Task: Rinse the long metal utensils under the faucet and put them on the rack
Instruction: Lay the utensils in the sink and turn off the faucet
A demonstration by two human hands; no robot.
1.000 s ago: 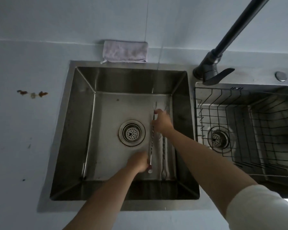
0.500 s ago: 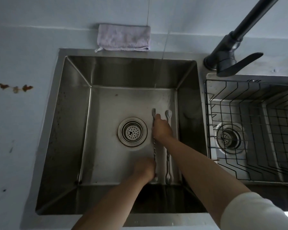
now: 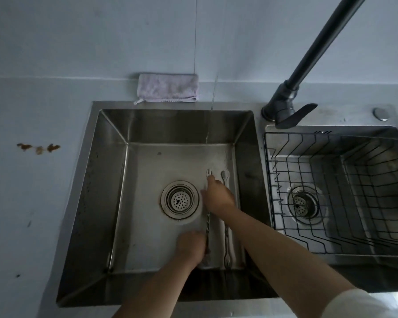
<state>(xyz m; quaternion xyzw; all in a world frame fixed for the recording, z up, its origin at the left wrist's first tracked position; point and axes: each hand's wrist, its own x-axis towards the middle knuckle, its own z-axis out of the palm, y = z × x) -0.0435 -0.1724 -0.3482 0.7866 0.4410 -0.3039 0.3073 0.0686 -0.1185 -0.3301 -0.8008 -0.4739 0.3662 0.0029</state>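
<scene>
we are looking down into the left basin point(image 3: 101, 191), where a person is holding a long twisted fork-tipped utensil point(image 3: 207, 222) just right of the drain point(image 3: 179, 199); we cannot tell whether it is touching the basin floor. the left hand point(image 3: 190, 247) is curling its fingers round the near end. the right hand point(image 3: 218, 196) is gripping the far part, its index finger point(image 3: 210, 179) reaching toward the tines. a thin water stream point(image 3: 211, 115) is falling from the black faucet point(image 3: 308, 65) just beyond the tines. a second utensil point(image 3: 226, 239) is lying just beside the first, on its right, partly under the right forearm. the wire rack point(image 3: 287, 171) is sitting in the right basin point(image 3: 365, 130). a folded cloth point(image 3: 167, 88) is lying behind the left basin.
</scene>
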